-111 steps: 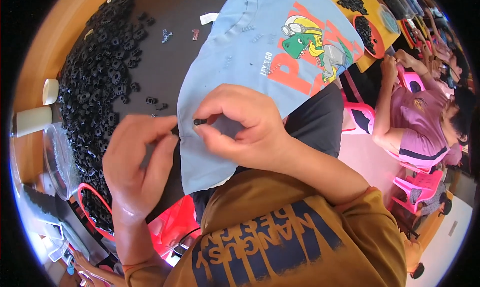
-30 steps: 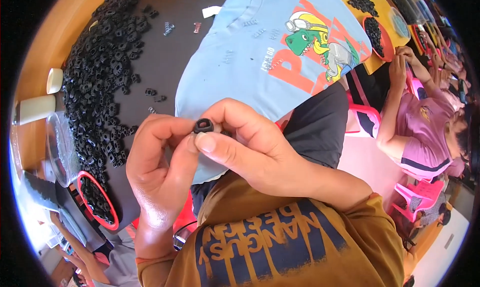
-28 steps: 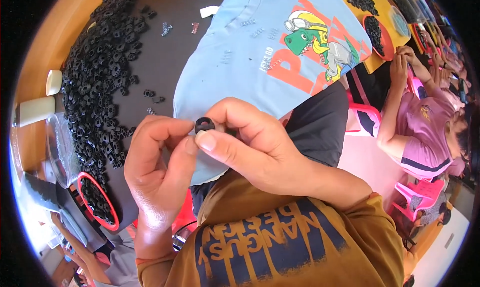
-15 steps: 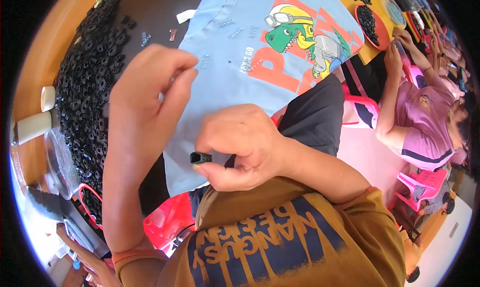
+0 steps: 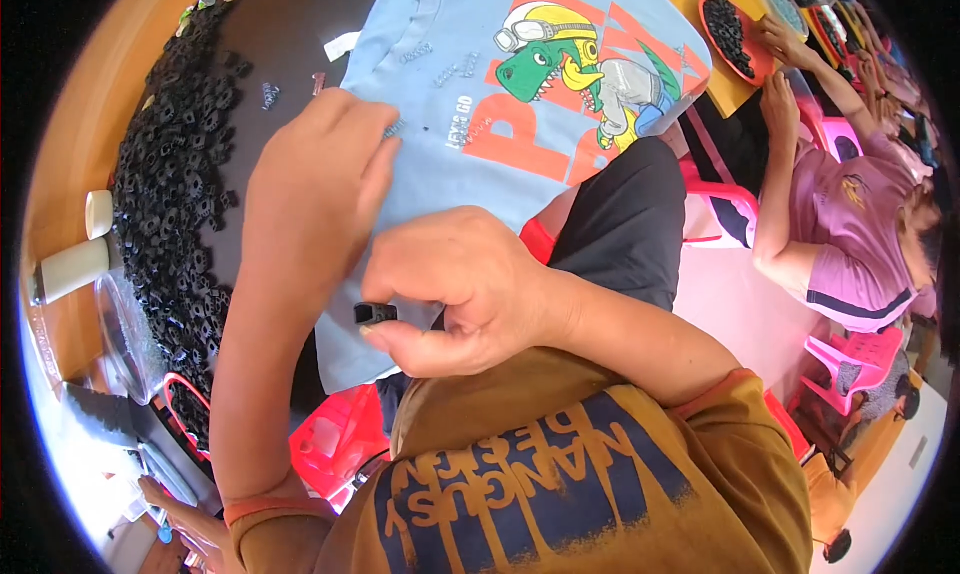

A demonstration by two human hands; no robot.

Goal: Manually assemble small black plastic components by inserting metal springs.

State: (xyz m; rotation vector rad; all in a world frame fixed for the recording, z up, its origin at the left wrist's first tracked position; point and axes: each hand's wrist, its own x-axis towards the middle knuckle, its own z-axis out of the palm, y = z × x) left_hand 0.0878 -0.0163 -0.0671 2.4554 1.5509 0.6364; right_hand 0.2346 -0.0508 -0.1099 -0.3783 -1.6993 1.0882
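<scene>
My right hand (image 5: 455, 289) pinches a small black plastic clip-like part (image 5: 376, 314) between thumb and forefinger, its hollow end facing left. Further up and to the left, my left hand (image 5: 320, 164) has its fingers curled, with thumb and forefinger closing around a small metal spring (image 5: 394, 129) on the light blue cloth. That cloth is a T-shirt (image 5: 430, 179) with a cartoon dinosaur print, spread over my lap and the table edge. Several more small springs (image 5: 447, 74) lie scattered on it near the neckline.
A long heap of black plastic parts (image 5: 175, 184) covers the dark table at left, beside white rolls (image 5: 72, 271) and a clear plastic container (image 5: 125, 339). Two loose springs (image 5: 270, 96) lie near the heap. At right, a person in purple (image 5: 860, 234) works by a red bowl (image 5: 708, 14) of black parts.
My left hand has come down to the spring on the shirt, its fingertips now around it. The right hand still holds the black part. The whole view has shifted slightly.
</scene>
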